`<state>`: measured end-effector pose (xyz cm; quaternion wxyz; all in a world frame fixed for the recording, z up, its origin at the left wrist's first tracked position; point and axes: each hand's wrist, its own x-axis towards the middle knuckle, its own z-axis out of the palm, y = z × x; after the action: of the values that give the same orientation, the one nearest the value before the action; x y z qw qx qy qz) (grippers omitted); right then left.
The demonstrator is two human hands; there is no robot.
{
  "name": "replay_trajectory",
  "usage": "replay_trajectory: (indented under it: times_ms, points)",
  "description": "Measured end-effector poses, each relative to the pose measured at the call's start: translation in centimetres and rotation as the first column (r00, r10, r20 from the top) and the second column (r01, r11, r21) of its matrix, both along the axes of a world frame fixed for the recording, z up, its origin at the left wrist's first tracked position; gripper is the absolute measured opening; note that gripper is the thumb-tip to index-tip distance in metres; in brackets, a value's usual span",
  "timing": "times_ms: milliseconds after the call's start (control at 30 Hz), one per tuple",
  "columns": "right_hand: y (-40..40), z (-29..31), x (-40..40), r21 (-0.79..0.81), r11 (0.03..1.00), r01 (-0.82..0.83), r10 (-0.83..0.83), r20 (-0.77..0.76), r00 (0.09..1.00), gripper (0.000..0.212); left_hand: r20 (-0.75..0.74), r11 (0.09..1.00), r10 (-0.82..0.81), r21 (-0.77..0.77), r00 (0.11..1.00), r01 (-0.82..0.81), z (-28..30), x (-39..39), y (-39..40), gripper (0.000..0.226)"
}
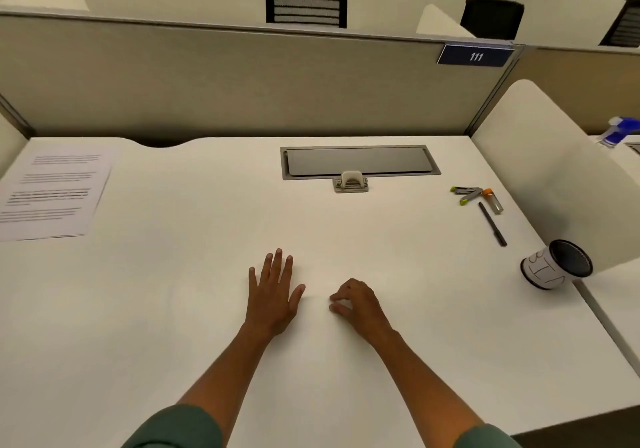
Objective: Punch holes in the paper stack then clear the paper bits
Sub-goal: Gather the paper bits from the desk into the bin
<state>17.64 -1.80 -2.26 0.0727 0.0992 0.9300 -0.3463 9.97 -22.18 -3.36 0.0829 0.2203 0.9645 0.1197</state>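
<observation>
Left hand [273, 295] lies flat, fingers spread, on the desk [173, 292]. Right hand [356, 304] rests beside it, fingers curled, gripping nothing visible. Hole punch [350, 182] stands well apart.

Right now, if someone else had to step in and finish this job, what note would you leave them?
Left hand: flat on the desk, fingers spread, holding nothing.
Right hand: fingers curled, fingertips on the desk; whether it pinches a paper bit cannot be told.
Paper stack: far left of the desk, away from both hands.
Hole punch: far middle, by the cable hatch.
Cup: on its side at the right edge.
Done: unclear; no holes or bits visible.
Left: check the stack, punch if needed, clear bits.
</observation>
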Motion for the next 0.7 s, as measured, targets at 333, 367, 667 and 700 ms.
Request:
replay_trajectory:
  times_ms: [333,367,667,700]
  points:
    - [-1.2,0.2,0.0,0.200,0.980,-0.005,0.016,-0.053,0.998,0.012,0.012,1.000,-0.012,0.025,1.000,0.011,-0.9,0.8,-1.0,0.075]
    - [-1.3,0.2,0.0,0.233,0.972,-0.013,0.028,-0.062,0.998,0.013,0.016,0.999,-0.014,0.033,1.000,0.013,-1.0,0.8,-1.0,0.073]
    - [-2.7,0.7,0.3,0.509,0.858,-0.073,0.138,-0.091,0.986,0.011,0.012,0.999,-0.013,0.051,1.000,0.013,-0.6,0.9,-1.3,0.078]
    - [-2.9,0.6,0.5,0.536,0.842,-0.059,0.139,-0.110,0.984,0.006,0.014,0.999,-0.012,0.045,1.000,0.012,-0.6,0.8,-1.3,0.079]
